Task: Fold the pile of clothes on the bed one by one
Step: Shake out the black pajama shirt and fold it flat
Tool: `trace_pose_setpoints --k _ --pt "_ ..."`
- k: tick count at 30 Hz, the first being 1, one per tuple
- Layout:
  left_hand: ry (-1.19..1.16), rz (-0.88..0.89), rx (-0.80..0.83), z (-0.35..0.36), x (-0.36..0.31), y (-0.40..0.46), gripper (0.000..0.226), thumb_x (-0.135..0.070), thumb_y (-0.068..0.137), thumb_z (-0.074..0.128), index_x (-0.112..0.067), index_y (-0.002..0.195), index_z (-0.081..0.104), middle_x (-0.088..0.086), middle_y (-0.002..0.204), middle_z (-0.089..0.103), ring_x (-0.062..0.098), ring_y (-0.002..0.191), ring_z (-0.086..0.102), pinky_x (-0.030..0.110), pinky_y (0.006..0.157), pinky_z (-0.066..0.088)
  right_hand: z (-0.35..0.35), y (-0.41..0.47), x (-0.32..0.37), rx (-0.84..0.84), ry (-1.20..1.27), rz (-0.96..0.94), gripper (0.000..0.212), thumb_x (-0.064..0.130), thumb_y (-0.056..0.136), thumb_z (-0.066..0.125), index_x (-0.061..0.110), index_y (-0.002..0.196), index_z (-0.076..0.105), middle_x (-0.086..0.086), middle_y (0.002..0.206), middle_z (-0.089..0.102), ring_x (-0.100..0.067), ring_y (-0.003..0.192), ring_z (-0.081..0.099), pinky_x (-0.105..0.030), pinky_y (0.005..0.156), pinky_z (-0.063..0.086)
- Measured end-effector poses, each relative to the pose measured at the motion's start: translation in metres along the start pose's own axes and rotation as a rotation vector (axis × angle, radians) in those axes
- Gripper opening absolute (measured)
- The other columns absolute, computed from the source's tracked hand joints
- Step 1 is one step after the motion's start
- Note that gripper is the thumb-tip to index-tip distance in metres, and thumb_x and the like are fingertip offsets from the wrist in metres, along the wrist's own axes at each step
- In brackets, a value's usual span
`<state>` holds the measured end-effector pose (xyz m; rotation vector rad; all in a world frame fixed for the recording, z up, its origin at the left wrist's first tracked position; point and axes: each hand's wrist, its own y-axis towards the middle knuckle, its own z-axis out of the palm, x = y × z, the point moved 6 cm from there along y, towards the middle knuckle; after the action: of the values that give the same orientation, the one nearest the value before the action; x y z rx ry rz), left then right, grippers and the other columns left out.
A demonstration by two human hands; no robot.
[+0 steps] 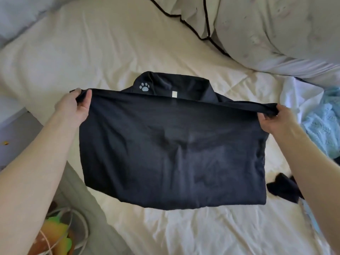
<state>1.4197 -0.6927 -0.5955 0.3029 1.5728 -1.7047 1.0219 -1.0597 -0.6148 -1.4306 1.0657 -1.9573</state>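
Observation:
A dark navy shirt (171, 153) lies on the cream bed sheet (114, 52), its collar at the far end showing a pale paw print. The near part is lifted and stretched taut between both hands. My left hand (75, 105) grips the left corner of the raised edge, thumb over the fabric. My right hand (276, 120) grips the right corner the same way. At the right edge of the bed lies the pile: a white garment (301, 96) and a light blue fluffy one (323, 129). A small black garment (283, 188) lies beside my right forearm.
A white pillow with black piping (195, 13) and a pale duvet (276, 28) fill the far right. At the lower left, off the bed, sit white cables and a colourful plush item (58, 232). Bare sheet stretches near and far of the shirt.

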Motion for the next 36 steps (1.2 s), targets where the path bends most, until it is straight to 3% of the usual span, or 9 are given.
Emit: trace_pose_setpoints --k 5,10,15,17,21,26,28,31,36 --pt "-0.013 -0.013 0.021 0.031 0.006 0.019 0.022 0.003 0.087 0.061 0.0 0.109 0.06 0.012 0.094 0.061 0.025 0.079 0.061 0.028 0.051 0.056 0.03 0.021 0.009 -0.006 0.019 0.003 0.021 0.018 0.099 0.043 0.007 0.084 0.053 -0.002 0.085 0.06 -0.016 0.075 0.062 -0.029 0.061 0.059" --pt "-0.051 0.015 0.027 0.045 0.008 0.031 0.031 0.003 0.086 0.063 0.003 0.117 0.06 0.015 0.098 0.062 0.026 0.079 0.063 0.029 0.051 0.056 0.039 0.031 0.012 -0.006 0.111 -0.059 0.026 0.015 0.097 0.045 0.007 0.118 0.059 -0.002 0.118 0.065 -0.017 0.103 0.065 -0.03 0.059 0.059" --pt "0.207 0.015 0.177 0.05 0.021 0.037 0.037 -0.022 0.1 0.045 -0.006 0.134 0.042 0.012 0.133 0.049 0.025 0.117 0.055 0.032 0.083 0.056 0.041 0.027 -0.002 0.114 0.012 -0.095 0.044 0.031 0.1 0.042 0.017 0.141 0.035 -0.007 0.146 0.042 -0.022 0.134 0.042 -0.038 0.103 0.041" --pt "0.386 0.168 0.22 0.04 0.022 0.027 0.033 -0.02 0.099 0.043 -0.016 0.132 0.043 0.007 0.138 0.043 0.021 0.126 0.048 0.028 0.088 0.052 0.034 0.017 -0.013 0.125 -0.147 -0.203 0.049 0.031 0.101 0.039 0.019 0.146 0.028 -0.004 0.148 0.037 -0.019 0.136 0.038 -0.031 0.104 0.04" --pt "1.073 0.798 0.368 0.007 0.048 -0.036 0.045 -0.018 0.098 0.041 -0.015 0.142 0.036 -0.001 0.146 0.038 0.006 0.134 0.035 0.019 0.108 0.031 0.024 -0.038 -0.056 0.135 -0.913 -0.776 0.041 0.025 0.098 0.045 0.018 0.139 0.044 0.007 0.135 0.048 -0.006 0.126 0.045 -0.009 0.097 0.035" --pt "1.799 1.275 0.9 0.009 0.16 -0.095 0.048 -0.029 0.098 0.038 -0.017 0.144 0.038 0.01 0.155 0.025 0.031 0.145 0.016 0.053 0.114 0.013 0.05 -0.087 -0.162 0.633 -1.713 -1.39 0.041 0.022 0.095 0.051 0.01 0.135 0.052 -0.014 0.146 0.041 -0.032 0.138 0.034 -0.057 0.112 0.02" --pt "1.976 1.313 0.952 0.019 0.181 -0.089 0.051 -0.036 0.098 0.037 -0.023 0.147 0.03 0.009 0.158 0.017 0.032 0.145 0.011 0.055 0.114 0.008 0.064 -0.08 -0.179 0.696 -1.905 -1.423 0.047 0.031 0.096 0.046 0.016 0.14 0.045 -0.013 0.152 0.032 -0.031 0.142 0.026 -0.06 0.112 0.014" --pt "2.125 1.233 0.816 0.035 0.172 -0.058 0.055 -0.043 0.1 0.033 -0.026 0.15 0.021 0.005 0.159 0.008 0.028 0.147 0.004 0.053 0.115 0.002 0.074 -0.045 -0.158 0.468 -2.053 -1.241 0.054 0.039 0.099 0.038 0.022 0.149 0.027 -0.007 0.159 0.012 -0.027 0.147 0.007 -0.059 0.113 0.002" --pt "1.839 1.204 0.826 0.027 0.124 -0.077 0.046 -0.026 0.1 0.04 -0.009 0.143 0.038 0.012 0.156 0.021 0.029 0.145 0.015 0.047 0.118 0.012 0.051 -0.06 -0.141 0.448 -1.985 -1.22 0.057 0.037 0.099 0.04 0.017 0.15 0.025 -0.012 0.159 0.012 -0.031 0.146 0.005 -0.062 0.113 0.005"
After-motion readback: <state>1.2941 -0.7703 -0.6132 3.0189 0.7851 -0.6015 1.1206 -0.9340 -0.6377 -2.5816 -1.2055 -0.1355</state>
